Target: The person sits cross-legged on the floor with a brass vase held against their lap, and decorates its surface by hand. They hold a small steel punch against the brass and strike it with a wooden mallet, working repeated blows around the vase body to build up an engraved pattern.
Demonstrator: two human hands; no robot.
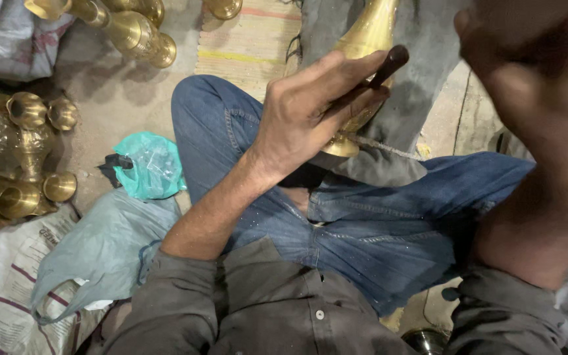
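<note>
My right hand (534,85) loomed blurred just under my eyes; I could not tell how its fingers stood. Farther out, over my crossed knees, my left hand (310,112) kept its fingers clamped round a dark-handled tool (389,64) pressed against the brass vase (366,39) lying on grey cloth (389,164). I judged the tool might skid on the rounded metal, scarring it or nicking my knee. Finished brass vessels (21,158) stood along the floor's left edge.

White printed sack (8,289), lower left
</note>
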